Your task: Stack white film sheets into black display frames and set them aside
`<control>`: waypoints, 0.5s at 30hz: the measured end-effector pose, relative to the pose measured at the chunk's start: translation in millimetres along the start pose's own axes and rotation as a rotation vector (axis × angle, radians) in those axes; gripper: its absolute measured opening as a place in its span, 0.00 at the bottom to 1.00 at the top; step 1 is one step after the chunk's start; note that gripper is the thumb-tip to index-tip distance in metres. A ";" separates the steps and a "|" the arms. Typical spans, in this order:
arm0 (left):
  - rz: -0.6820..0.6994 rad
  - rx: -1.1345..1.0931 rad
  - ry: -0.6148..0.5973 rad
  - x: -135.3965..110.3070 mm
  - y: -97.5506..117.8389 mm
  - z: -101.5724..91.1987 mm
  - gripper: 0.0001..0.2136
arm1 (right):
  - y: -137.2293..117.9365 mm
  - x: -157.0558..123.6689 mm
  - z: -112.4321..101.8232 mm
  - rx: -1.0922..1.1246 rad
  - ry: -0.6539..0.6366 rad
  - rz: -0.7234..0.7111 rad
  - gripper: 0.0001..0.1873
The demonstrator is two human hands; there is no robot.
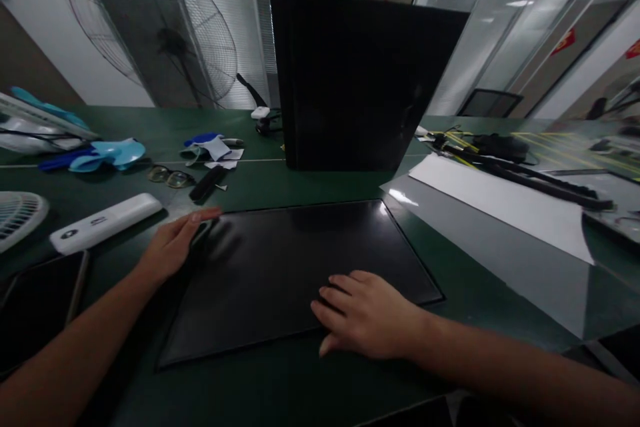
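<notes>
A flat black display panel lies face up on the green table in front of me, its surface glossy with a bright reflection at the far right corner. At its far left corner, my left hand rests with fingers stretched out along the edge; part of the fingers is hidden from view. My right hand lies over the near edge, right of the middle, fingers spread and slightly bent above the dark surface. Neither hand is wrapped around anything that I can see.
Behind the panel stands a large black box-like screen. On the left are a white elongated device, eyeglasses, a black handheld object and blue gloves. White sheets and a clear film lie on the right.
</notes>
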State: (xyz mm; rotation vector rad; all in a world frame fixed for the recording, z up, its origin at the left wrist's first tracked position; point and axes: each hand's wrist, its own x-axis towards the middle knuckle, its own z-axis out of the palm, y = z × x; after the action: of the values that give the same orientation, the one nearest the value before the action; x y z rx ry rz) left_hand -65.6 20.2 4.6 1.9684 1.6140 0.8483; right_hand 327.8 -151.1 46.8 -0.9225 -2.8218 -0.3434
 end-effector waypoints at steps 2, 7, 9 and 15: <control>0.085 0.081 -0.091 0.8 -1.6 0.6 0.43 | 38.5 10.1 2.1 0.099 -0.171 0.257 0.30; 0.203 0.303 -0.234 2.1 -8.1 4.3 0.39 | 165.5 -9.0 10.0 -0.066 -0.119 0.997 0.42; 0.203 0.319 -0.234 1.5 -9.1 5.6 0.38 | 202.3 -33.8 24.4 -0.083 -0.121 1.225 0.51; 0.223 0.350 -0.232 -2.1 -3.6 10.3 0.35 | 240.3 -83.7 61.9 0.056 -0.222 1.311 0.45</control>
State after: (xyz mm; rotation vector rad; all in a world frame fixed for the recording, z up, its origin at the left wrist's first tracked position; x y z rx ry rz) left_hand -61.1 19.3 -5.5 2.4217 1.5040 0.4084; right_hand 533.6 6.6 9.9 -2.5247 -1.7278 0.0389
